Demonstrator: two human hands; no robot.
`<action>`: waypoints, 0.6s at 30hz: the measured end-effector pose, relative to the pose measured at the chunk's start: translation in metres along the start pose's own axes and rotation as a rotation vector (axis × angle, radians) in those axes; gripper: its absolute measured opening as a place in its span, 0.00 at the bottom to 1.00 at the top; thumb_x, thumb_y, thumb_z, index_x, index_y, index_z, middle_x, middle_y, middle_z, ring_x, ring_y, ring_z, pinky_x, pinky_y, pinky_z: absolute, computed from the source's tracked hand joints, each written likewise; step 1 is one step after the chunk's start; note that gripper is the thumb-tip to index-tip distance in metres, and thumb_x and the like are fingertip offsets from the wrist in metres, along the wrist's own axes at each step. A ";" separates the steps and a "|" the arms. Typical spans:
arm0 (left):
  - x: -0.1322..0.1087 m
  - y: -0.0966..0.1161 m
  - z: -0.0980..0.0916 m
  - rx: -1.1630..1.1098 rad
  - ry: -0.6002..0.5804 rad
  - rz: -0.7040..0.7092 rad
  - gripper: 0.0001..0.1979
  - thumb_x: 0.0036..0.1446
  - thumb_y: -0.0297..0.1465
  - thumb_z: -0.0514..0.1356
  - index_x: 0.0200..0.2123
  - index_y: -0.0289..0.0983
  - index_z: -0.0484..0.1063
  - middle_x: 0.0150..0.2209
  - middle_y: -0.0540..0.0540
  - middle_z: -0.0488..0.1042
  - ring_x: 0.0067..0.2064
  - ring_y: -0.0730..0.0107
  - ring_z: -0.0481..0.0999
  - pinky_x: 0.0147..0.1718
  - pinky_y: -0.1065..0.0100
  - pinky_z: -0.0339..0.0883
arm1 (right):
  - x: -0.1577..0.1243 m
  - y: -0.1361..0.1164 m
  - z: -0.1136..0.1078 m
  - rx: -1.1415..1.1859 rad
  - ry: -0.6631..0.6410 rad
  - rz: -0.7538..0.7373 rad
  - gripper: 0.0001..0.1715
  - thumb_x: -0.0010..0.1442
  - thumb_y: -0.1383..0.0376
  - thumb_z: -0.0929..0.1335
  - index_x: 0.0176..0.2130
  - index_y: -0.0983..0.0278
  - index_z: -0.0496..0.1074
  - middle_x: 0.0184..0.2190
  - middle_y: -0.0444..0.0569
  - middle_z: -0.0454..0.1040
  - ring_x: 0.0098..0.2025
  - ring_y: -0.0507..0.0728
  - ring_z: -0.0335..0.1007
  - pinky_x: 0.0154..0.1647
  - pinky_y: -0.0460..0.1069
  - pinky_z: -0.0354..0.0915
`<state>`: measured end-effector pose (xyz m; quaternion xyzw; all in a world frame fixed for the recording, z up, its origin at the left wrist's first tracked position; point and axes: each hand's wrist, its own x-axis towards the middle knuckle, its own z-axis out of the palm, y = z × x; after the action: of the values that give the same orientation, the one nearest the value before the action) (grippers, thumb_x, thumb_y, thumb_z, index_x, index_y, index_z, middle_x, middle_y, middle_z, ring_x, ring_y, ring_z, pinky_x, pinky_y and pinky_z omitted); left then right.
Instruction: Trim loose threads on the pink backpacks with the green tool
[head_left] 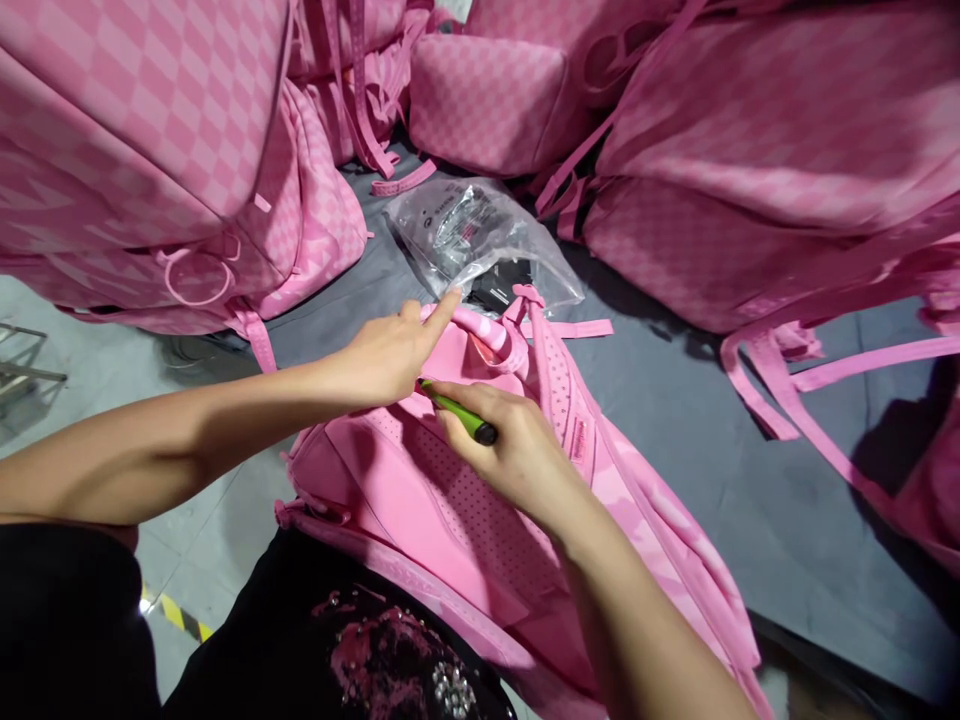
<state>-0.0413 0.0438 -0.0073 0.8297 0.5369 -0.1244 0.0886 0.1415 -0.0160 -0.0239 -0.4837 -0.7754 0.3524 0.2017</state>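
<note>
A pink backpack (450, 500) lies back panel up on the grey table, its lower end against my body. My left hand (394, 350) rests on its top near the padded carry handle (480, 330), index finger stretched out to the handle, the other fingers curled. My right hand (502, 440) is closed round a thin green tool with a black end (461, 415), pressed to the perforated back panel just beside my left hand. The shoulder straps (570, 400) run off to the right.
Piles of pink checkered backpacks (150, 130) (750, 150) ring the grey table (712, 450). A crumpled clear plastic bag with dark items (480, 240) lies beyond the handle. Loose pink straps (825, 370) trail at right. Grey floor with a yellow-black strip (176, 615) shows at left.
</note>
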 end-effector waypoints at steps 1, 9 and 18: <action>0.000 -0.001 0.001 -0.007 0.002 0.005 0.46 0.61 0.26 0.56 0.73 0.39 0.31 0.56 0.34 0.67 0.47 0.57 0.79 0.40 0.65 0.70 | 0.000 -0.001 0.001 -0.013 -0.008 0.005 0.21 0.66 0.64 0.65 0.56 0.64 0.76 0.48 0.54 0.81 0.47 0.62 0.78 0.52 0.58 0.72; 0.002 -0.004 0.004 -0.048 0.021 0.016 0.44 0.61 0.27 0.57 0.73 0.41 0.34 0.56 0.35 0.67 0.46 0.57 0.79 0.39 0.65 0.70 | 0.001 -0.011 0.006 -0.057 0.021 0.075 0.20 0.66 0.63 0.65 0.54 0.64 0.77 0.47 0.53 0.81 0.46 0.63 0.79 0.49 0.58 0.73; 0.004 -0.004 0.004 -0.088 -0.032 -0.006 0.46 0.62 0.28 0.58 0.73 0.43 0.31 0.58 0.36 0.65 0.50 0.57 0.77 0.43 0.64 0.70 | -0.004 -0.017 0.017 -0.012 0.170 0.192 0.20 0.65 0.61 0.65 0.52 0.65 0.79 0.46 0.52 0.82 0.44 0.61 0.80 0.47 0.55 0.72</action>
<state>-0.0432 0.0480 -0.0121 0.8213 0.5428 -0.1142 0.1335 0.1223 -0.0305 -0.0225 -0.5851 -0.7076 0.3233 0.2292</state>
